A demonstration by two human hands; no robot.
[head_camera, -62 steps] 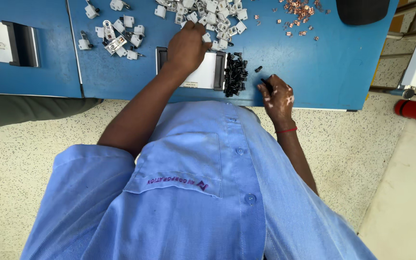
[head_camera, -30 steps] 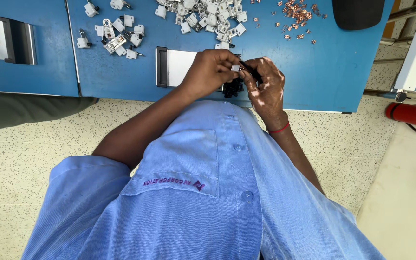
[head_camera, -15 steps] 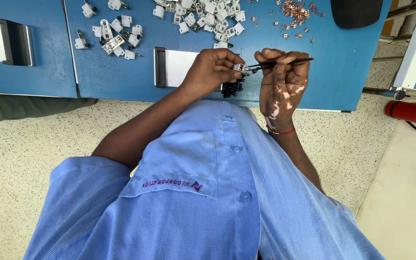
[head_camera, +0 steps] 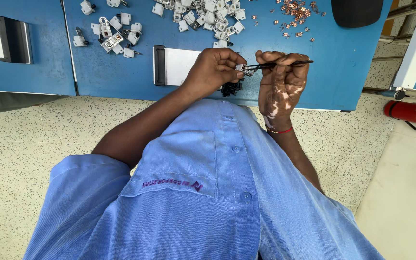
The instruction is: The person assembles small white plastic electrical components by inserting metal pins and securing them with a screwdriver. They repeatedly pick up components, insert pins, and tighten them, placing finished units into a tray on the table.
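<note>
My left hand [head_camera: 213, 71] pinches a small white plastic part [head_camera: 242, 68] above the near edge of the blue table [head_camera: 121, 77]. My right hand [head_camera: 282, 82] grips black tweezers [head_camera: 278, 64] held level, their tips touching the white part. Just below the two hands lies a pile of small black parts [head_camera: 231, 88], partly hidden by my left hand.
A heap of white plastic parts [head_camera: 203, 14] and a smaller group [head_camera: 109, 36] lie at the table's back. Small copper pieces [head_camera: 297, 12] are scattered at the right. A white tray with a black rim [head_camera: 169, 65] sits by my left hand. A red fire extinguisher [head_camera: 412, 113] lies on the floor.
My left hand came back from the white heap with a white part. My right hand took up the tweezers from near the black pile, and both hands met at the table's edge.
</note>
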